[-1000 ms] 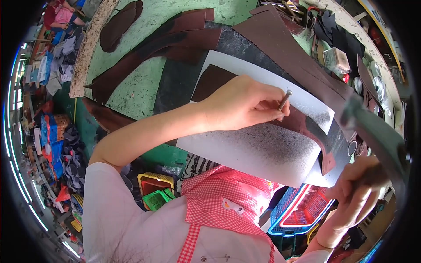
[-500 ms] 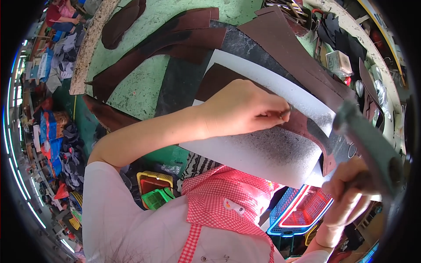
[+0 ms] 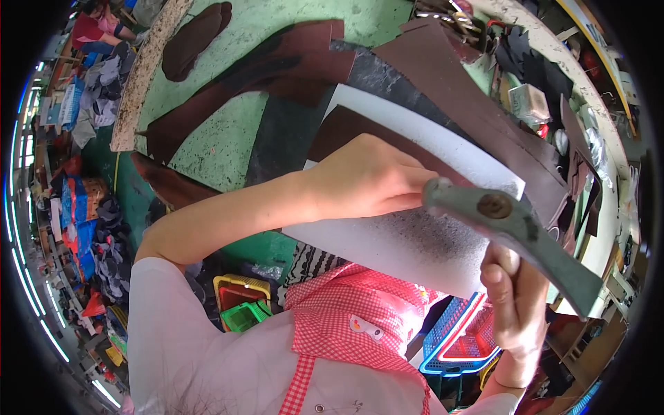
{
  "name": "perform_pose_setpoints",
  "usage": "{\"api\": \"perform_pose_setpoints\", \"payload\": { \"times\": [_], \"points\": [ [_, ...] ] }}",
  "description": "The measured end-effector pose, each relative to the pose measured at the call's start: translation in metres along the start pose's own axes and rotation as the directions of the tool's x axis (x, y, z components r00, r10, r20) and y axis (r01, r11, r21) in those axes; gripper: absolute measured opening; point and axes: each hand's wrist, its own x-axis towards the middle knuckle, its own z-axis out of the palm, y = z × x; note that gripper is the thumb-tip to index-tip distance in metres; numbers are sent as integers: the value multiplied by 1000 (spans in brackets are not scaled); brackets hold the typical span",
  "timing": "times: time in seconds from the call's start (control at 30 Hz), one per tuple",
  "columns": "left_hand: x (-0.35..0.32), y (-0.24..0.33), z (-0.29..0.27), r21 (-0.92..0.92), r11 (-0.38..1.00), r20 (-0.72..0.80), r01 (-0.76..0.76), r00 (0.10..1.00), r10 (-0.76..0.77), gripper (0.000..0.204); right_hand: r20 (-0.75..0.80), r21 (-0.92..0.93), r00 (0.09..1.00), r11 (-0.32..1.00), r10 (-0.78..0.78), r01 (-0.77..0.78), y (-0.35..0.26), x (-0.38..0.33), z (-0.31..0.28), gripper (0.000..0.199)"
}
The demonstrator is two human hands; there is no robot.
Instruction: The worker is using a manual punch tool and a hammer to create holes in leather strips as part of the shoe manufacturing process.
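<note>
Brown leather strip [image 3: 340, 135] on white board [image 3: 394, 256], long axis along the board's far edge. Left hand [image 3: 370, 176] nearer, over the strip; fingers curled, tips hidden, can't tell grip. Right hand [image 3: 515, 297] clenches hammer [image 3: 529, 235] over board's right end.

On the bench [image 3: 221, 138], a slab [image 3: 287, 138] lies beneath a board [image 3: 387, 238], which carries a cut piece [image 3: 342, 135]; further pieces [image 3: 277, 61] lie behind to the left, a box [image 3: 530, 104] behind to the right, baskets [image 3: 472, 337] in front.
</note>
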Motion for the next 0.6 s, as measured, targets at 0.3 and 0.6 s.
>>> {"api": "perform_pose_setpoints", "payload": {
  "times": [0.3,0.6],
  "points": [
    [18,7,-14,24,980,-14,197,980,-196,13,-542,-192,835,955,91,-228,102,-36,-20,20],
    [-2,2,-48,-109,920,55,376,927,-372,9,-801,-341,598,837,-21,-427,185,-69,-48,26]
  ]
}}
